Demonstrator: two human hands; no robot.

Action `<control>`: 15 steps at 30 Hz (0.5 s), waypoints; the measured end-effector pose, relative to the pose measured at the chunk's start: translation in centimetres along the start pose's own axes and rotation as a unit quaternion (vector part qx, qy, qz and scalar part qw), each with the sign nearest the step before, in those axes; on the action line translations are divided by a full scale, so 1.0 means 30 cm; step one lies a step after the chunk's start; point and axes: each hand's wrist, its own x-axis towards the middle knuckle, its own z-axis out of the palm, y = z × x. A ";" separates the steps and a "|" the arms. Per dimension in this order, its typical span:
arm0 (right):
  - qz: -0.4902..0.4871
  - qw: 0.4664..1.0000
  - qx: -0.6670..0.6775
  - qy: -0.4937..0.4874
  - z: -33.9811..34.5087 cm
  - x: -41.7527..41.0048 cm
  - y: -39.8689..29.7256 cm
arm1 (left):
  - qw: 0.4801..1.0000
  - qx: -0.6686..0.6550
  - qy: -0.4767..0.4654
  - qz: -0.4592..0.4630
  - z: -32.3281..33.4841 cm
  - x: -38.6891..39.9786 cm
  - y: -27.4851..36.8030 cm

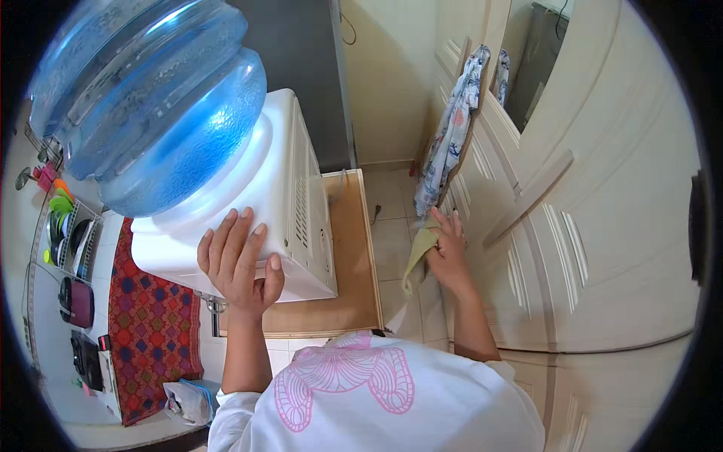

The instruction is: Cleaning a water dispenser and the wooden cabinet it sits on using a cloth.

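My left hand (240,263) rests with fingers spread on the top front edge of a white water dispenser (282,169). A large blue plastic water bottle (186,135) stands upside down on the dispenser. The dispenser sits on a wooden stand (353,243). Off to the right, my right hand (450,248) grips a greenish-yellow cloth (421,251) that hangs down from the fingers. Just beyond this hand hangs a floral fabric (454,124) against the cabinet doors. The dispenser's front is mostly hidden from above.
Cream panelled cabinet doors (565,254) with long handles (531,195) line the right side. A dark grey appliance or cabinet panel (294,73) rises behind the dispenser. At left lie a patterned red mat (149,316), a dish rack (79,243) and a plastic bag (189,402).
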 end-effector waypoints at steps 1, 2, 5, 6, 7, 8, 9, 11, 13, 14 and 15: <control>0.005 0.998 -0.055 0.022 -0.010 -0.003 -0.005 | 1.000 -0.002 -0.003 0.000 -0.002 0.001 0.000; 0.004 0.998 -0.055 0.020 -0.019 0.006 -0.005 | 1.000 0.000 -0.003 -0.002 -0.002 0.001 0.001; 0.119 0.984 0.111 -0.067 -0.031 0.017 -0.006 | 1.000 0.000 -0.008 -0.007 -0.005 0.002 0.006; 0.113 0.982 0.146 -0.049 -0.029 0.017 -0.007 | 1.000 -0.004 -0.007 -0.009 -0.006 0.003 0.007; 0.135 0.973 0.181 -0.041 -0.027 0.019 -0.006 | 1.000 -0.009 -0.007 -0.010 -0.006 0.004 0.008; 0.106 0.977 0.181 -0.032 -0.026 0.021 -0.004 | 1.000 -0.008 -0.008 -0.012 -0.006 0.005 0.008; 0.136 0.972 0.185 -0.040 -0.025 0.021 -0.002 | 1.000 -0.014 -0.006 -0.017 -0.006 0.006 0.008; 0.165 0.967 0.188 -0.051 -0.022 0.024 0.000 | 1.000 -0.018 -0.005 -0.024 -0.011 0.007 0.013; 0.140 0.969 0.199 -0.034 -0.019 0.030 0.001 | 0.996 -0.061 0.050 -0.029 -0.018 0.005 0.024; 0.139 0.970 0.198 -0.035 -0.020 0.032 0.000 | 0.996 -0.060 0.053 -0.028 -0.021 -0.001 0.039; 0.133 0.966 0.218 -0.026 -0.020 0.034 -0.002 | 0.989 -0.115 0.084 -0.032 -0.027 -0.013 0.065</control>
